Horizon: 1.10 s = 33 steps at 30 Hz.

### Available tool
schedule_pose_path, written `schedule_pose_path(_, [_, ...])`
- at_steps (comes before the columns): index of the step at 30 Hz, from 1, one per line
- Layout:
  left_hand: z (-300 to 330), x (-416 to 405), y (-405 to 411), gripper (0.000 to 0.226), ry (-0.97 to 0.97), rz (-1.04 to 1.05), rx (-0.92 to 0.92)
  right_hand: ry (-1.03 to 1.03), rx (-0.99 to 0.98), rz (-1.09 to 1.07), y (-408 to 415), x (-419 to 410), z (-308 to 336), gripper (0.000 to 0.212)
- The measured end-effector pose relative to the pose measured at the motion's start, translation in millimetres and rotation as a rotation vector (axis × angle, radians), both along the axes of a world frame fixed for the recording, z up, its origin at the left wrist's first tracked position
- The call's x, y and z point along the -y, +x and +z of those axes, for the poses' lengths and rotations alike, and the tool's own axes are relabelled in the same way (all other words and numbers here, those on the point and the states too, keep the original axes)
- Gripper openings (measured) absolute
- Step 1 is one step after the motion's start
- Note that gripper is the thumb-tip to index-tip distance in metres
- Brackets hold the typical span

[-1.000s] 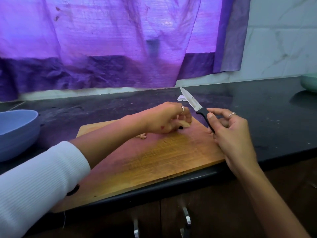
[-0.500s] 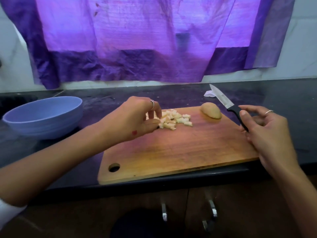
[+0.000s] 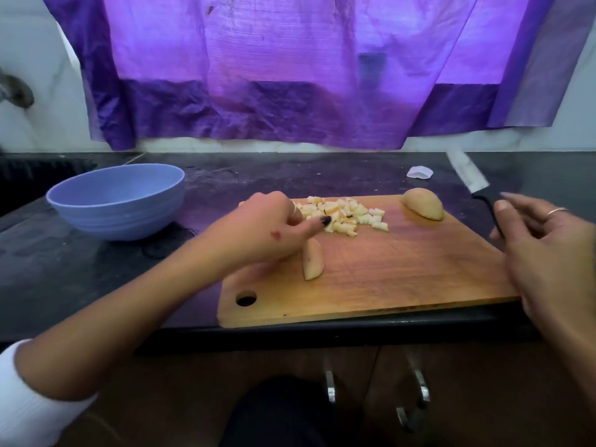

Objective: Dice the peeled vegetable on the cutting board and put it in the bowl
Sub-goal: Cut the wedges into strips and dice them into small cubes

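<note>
A wooden cutting board (image 3: 403,279) lies at the counter's front edge. Several pale diced pieces (image 3: 350,216) are heaped at its far side. One peeled chunk (image 3: 424,203) sits at the far right corner, and a cut wedge (image 3: 312,259) lies just under my left hand (image 3: 267,227). That hand rests on the board with its fingers loosely curled and its thumb touching the dice. My right hand (image 3: 548,253), blurred, grips the black handle of a knife (image 3: 469,175), whose blade points up and away off the board's right edge. The blue bowl (image 3: 119,201) stands left of the board.
The black counter (image 3: 80,269) carries a small white scrap (image 3: 419,172) behind the board. A sink basin (image 3: 29,175) lies at the far left. A purple curtain (image 3: 290,75) hangs over the back wall. Cabinet handles (image 3: 329,385) show below the counter edge.
My left hand left the chunk at the far right corner and moved to the dice pile. A wedge now shows under it. The knife swung outward to the right. My view shifted left.
</note>
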<state>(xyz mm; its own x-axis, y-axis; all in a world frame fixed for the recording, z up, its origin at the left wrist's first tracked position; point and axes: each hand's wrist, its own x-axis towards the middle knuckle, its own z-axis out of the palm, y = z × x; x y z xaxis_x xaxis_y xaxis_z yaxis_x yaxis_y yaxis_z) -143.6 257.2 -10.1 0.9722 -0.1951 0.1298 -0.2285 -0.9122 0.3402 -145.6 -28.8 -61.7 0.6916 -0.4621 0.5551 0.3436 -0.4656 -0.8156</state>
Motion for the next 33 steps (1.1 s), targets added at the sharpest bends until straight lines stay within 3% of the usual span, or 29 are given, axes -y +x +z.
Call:
schedule_pose_path(3, [2.3,-21.7,-1.2,0.037,0.026,-0.095,-0.078,-0.079,0.088,-0.074,-15.1,-14.4,5.2,0.033])
schedule_pose_path(9, [-11.3,-26.6,-5.8,0.074,-0.075,-0.253,-0.075,-0.207,-0.007,0.213,-45.3,-67.9,11.9,0.008])
schedule_pose_path(15, [-23.1,-22.1,-14.8,0.056,-0.133,-0.198,0.018,-0.139,-0.284,0.566,-60.7,-95.8,19.3,0.016])
schedule_pose_path(19, [-30.5,-20.5,-17.9,0.079,-0.107,-0.151,0.106,-0.398,-0.365,0.533,-61.2,-103.4,14.4,0.033])
schedule_pose_path(25, [-27.3,-16.2,-27.8,0.042,-0.188,-0.198,0.152,-0.523,-0.449,0.482,-58.8,-113.4,21.6,0.038])
schedule_pose_path(29, [-30.0,-16.5,-26.1,0.072,-0.178,-0.205,0.173,-0.541,-0.51,0.505,-59.1,-114.8,23.9,0.029])
schedule_pose_path(33, [-34.2,-18.5,-22.6,0.087,-0.155,-0.182,0.158,-0.559,-0.528,0.505,-59.3,-115.3,26.2,0.028])
